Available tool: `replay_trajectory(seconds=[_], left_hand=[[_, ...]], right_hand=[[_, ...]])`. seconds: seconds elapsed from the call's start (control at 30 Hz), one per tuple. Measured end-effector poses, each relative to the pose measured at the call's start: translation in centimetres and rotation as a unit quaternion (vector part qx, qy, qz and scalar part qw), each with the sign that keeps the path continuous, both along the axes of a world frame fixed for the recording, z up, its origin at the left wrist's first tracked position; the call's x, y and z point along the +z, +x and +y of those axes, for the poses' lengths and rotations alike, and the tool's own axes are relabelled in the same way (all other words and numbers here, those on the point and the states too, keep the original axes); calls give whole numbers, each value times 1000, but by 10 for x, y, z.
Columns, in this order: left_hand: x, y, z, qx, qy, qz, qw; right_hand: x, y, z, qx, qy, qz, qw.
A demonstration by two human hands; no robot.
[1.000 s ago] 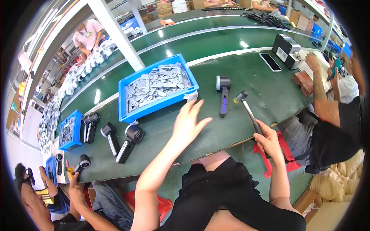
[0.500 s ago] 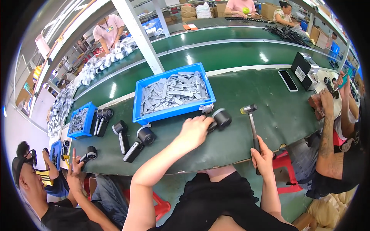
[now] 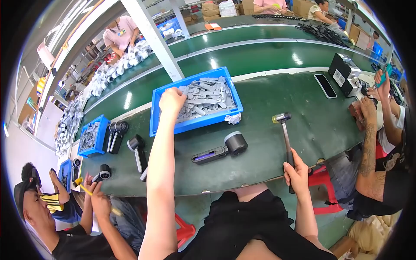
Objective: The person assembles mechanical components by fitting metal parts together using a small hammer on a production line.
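Note:
My left hand (image 3: 172,103) reaches over the left part of a large blue bin (image 3: 152,119) filled with grey plastic strips (image 3: 208,96). Its fingers are bent together at one of the strips; the palm side is hidden. In my right hand (image 3: 297,172), closed round the dark grip, is a small hammer (image 3: 284,134) held upright, with a metal head and a yellowish face. Between my hands a black handheld device (image 3: 236,143) with a round, grey-rimmed head lies on the green table. Its handle points left, and an open slot shows something purple inside.
More black devices (image 3: 136,149) lie to the left, one partly behind my forearm, beside a smaller blue bin (image 3: 93,136). A phone (image 3: 325,86) and a black box-shaped machine (image 3: 344,76) are at the right. Co-workers sit on both sides; the left one holds a yellow hammer (image 3: 79,182).
My left hand has let go of the black device and moved up and left to the large bin. The device now lies with its slotted handle visible. My right hand keeps the hammer.

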State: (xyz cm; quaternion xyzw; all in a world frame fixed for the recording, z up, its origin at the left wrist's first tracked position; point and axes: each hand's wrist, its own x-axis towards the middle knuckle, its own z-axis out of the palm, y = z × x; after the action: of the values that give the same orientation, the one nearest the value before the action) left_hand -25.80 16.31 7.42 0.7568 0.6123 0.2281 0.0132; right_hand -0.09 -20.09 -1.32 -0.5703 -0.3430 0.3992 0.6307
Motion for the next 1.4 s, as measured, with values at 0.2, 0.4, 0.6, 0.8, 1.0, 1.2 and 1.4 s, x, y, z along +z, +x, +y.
replay_trajectory(seconds=[0.2,0.4,0.6,0.8,1.0,1.2,1.4], left_hand=[[15,1,-38,-29,31,-83,996],[-2,-8,-153,-250,79,-159,952],[-41,-14,-196,-273,63,-118,953],[-54,-6,-200,-236,99,-112,960],[-54,-12,-203,-242,16,-139,960],[-58,-10,-202,-243,67,-127,959],[-60,-11,-194,-262,43,-135,955]], right_hand=[[-6,2,0,-5,2,-9,1000],[-7,-3,-8,-9,-10,-15,1000],[3,-16,-19,28,-29,-19,999],[12,-30,-22,27,-27,-38,999],[22,-40,-23,78,-37,-84,993],[33,-57,-10,135,20,-296,945],[26,-61,3,158,28,-382,910]])
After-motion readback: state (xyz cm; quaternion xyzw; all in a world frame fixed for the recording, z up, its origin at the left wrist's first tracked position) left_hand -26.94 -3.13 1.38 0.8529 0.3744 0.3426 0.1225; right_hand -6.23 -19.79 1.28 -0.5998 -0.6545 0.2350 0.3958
